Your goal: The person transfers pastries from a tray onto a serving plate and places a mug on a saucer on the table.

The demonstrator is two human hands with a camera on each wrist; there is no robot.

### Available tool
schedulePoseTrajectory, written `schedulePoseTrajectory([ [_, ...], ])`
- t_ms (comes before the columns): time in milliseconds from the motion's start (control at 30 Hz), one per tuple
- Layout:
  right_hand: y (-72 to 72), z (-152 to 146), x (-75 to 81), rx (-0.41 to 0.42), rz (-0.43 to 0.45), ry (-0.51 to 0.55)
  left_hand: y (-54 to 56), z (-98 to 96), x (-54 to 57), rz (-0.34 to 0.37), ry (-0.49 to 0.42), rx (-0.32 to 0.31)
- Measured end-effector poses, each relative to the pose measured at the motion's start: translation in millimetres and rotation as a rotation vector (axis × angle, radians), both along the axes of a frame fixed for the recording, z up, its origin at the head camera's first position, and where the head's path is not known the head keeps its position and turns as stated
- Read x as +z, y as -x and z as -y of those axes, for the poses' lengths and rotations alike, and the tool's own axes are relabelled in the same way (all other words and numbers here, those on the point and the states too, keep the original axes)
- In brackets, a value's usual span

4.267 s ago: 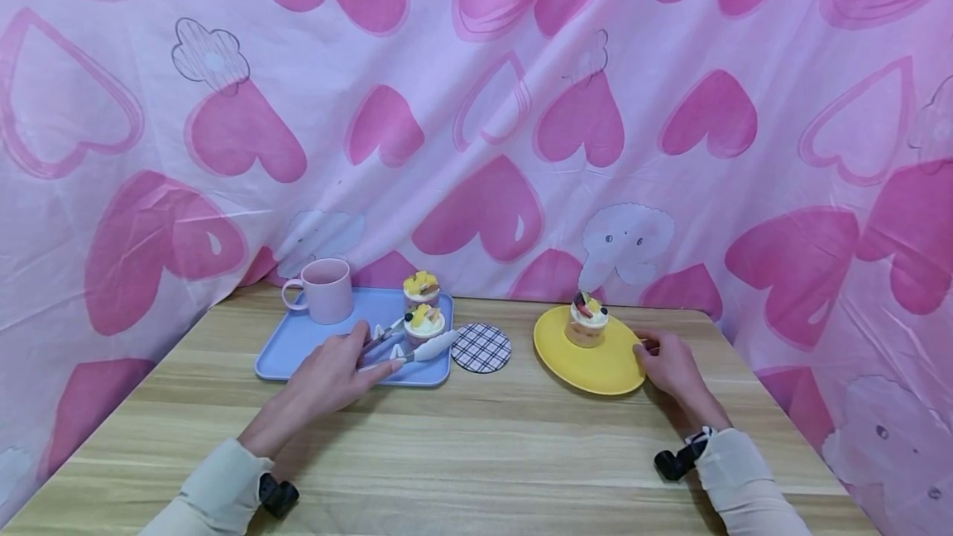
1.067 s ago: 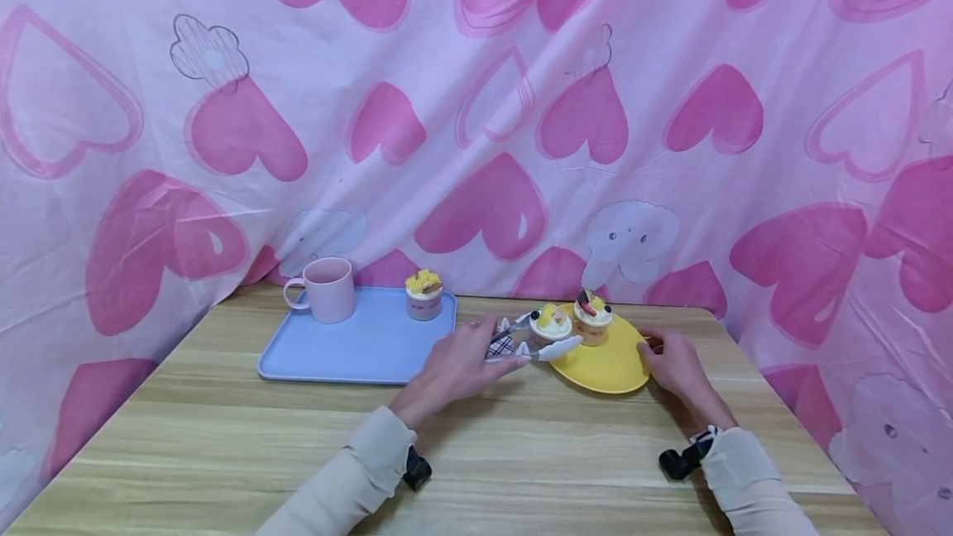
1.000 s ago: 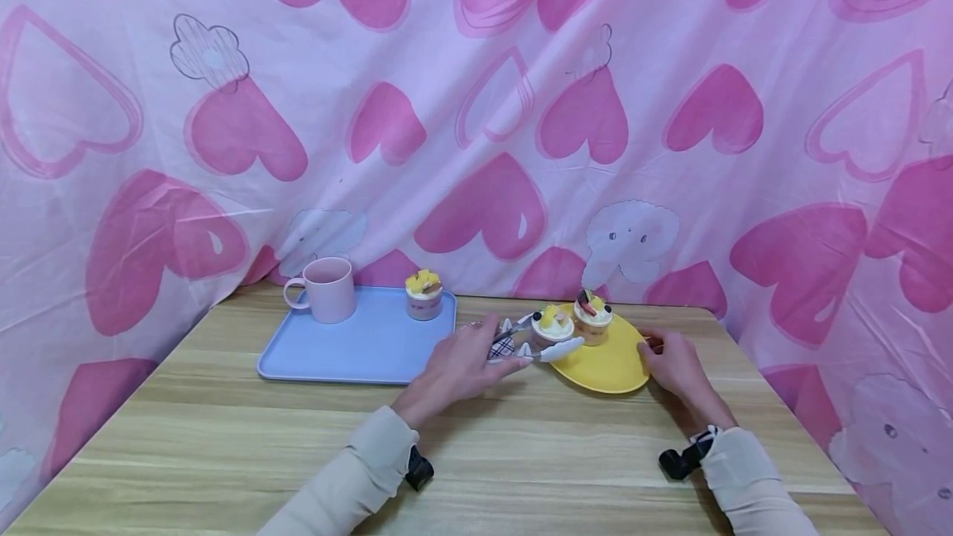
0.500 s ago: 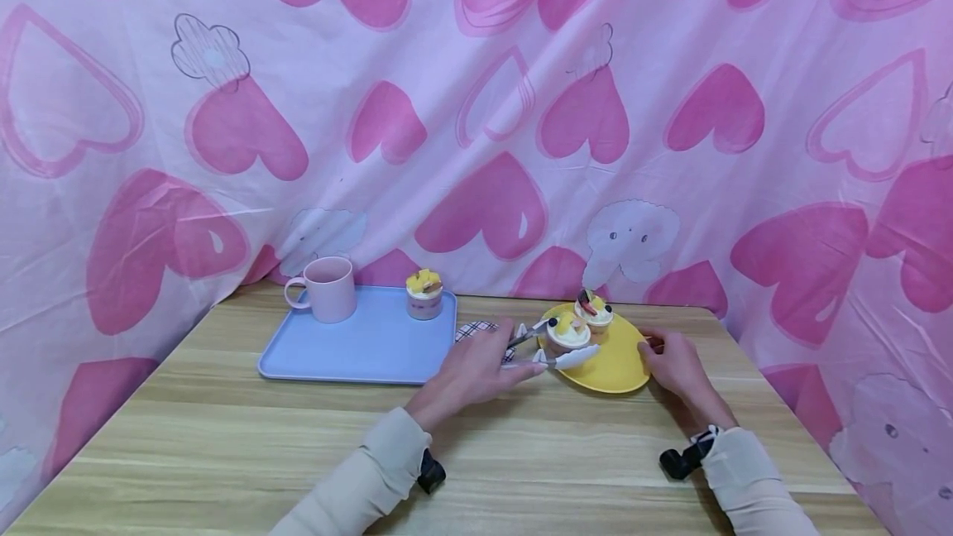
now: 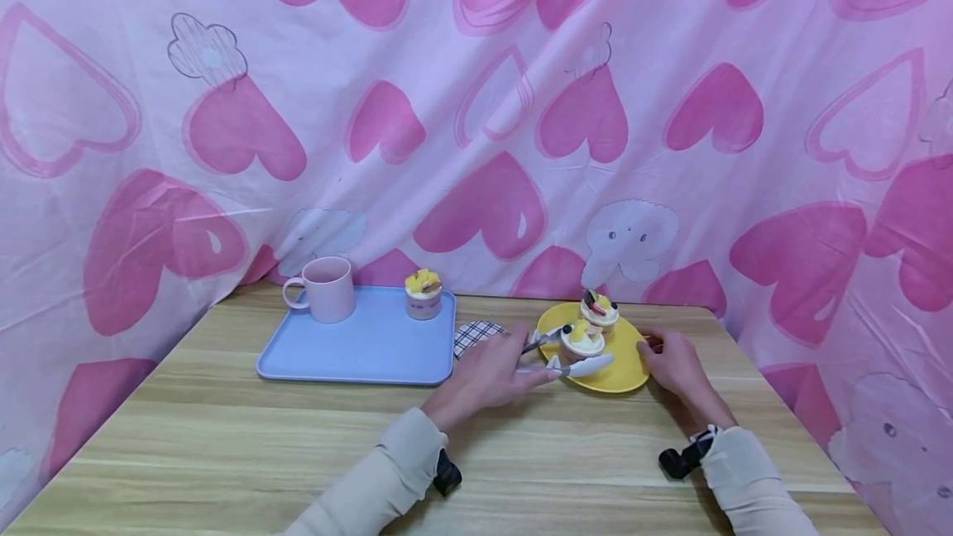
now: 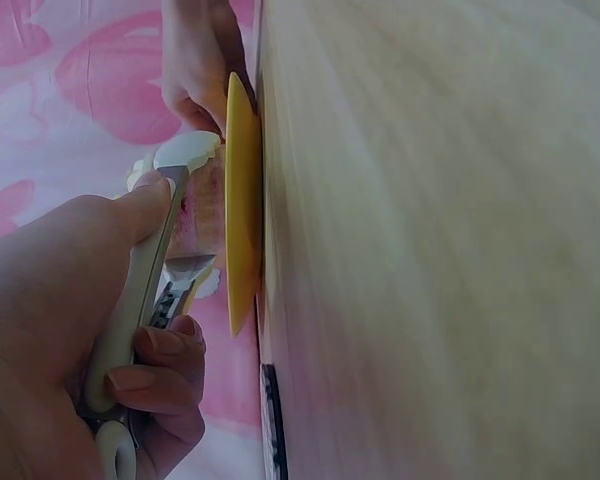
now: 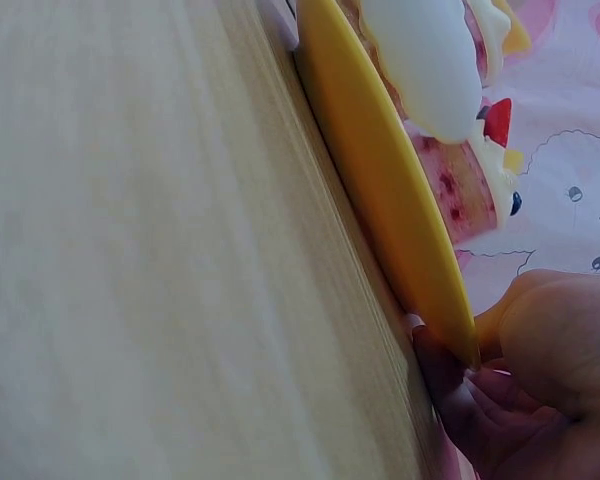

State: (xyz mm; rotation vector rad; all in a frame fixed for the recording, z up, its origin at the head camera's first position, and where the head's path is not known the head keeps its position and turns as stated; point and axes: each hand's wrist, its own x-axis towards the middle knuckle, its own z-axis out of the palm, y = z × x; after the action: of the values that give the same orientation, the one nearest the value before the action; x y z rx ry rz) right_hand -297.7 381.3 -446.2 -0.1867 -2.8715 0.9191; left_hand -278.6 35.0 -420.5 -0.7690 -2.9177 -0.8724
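My left hand (image 5: 487,375) grips a pair of white-tipped tongs (image 5: 591,366), thumb on one arm and fingers curled round the other. Between the tong tips sits a dessert cup (image 5: 583,343) topped with cream, yellow fruit and a dark berry. It is low over the left part of the yellow plate (image 5: 631,366); in the left wrist view its base is right at the plate's surface. Just behind it on the plate stands a second dessert cup (image 5: 600,310), with red and dark fruit on top. My right hand (image 7: 540,370) pinches the plate's right rim, thumb above and fingers underneath.
At the left lies a blue tray (image 5: 350,354) bearing a pink mug (image 5: 331,292) and a third dessert cup (image 5: 423,298). A checked round coaster (image 5: 474,335) lies between tray and plate, partly behind my left hand. A heart-patterned curtain (image 5: 476,147) hangs behind the table.
My left hand has carried the dessert cup in the tongs rightward from the blue tray to the yellow plate. The cup behind has shifted slightly back and right. The right hand stays at the rim.
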Motion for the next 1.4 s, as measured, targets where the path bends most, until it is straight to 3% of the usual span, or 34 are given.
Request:
schedulePoseTrajectory([
  [300,-0.3,-1.1,-0.9,0.017,-0.019,-0.015,-0.1,-8.6,0.2,0.031,-0.002,-0.002],
  [600,0.1,2.2,1.2,0.008,-0.004,-0.003,-1.1,-3.3,3.5,0.030,0.001,0.015],
  [800,-2.2,0.8,1.4,0.028,-0.039,-0.013,1.3,8.0,5.9,0.002,-0.012,-0.019],
  [1033,-2.7,-0.6,1.1,0.032,-0.046,-0.011,4.4,25.6,19.0,-0.060,0.029,-0.038],
  [1267,-1.9,-1.4,1.7,0.029,-0.031,-0.001,8.0,44.1,33.1,0.003,0.069,-0.095],
  [1400,-1.5,-1.8,1.7,0.030,-0.029,-0.001,10.2,48.6,33.9,-0.002,0.085,-0.110],
])
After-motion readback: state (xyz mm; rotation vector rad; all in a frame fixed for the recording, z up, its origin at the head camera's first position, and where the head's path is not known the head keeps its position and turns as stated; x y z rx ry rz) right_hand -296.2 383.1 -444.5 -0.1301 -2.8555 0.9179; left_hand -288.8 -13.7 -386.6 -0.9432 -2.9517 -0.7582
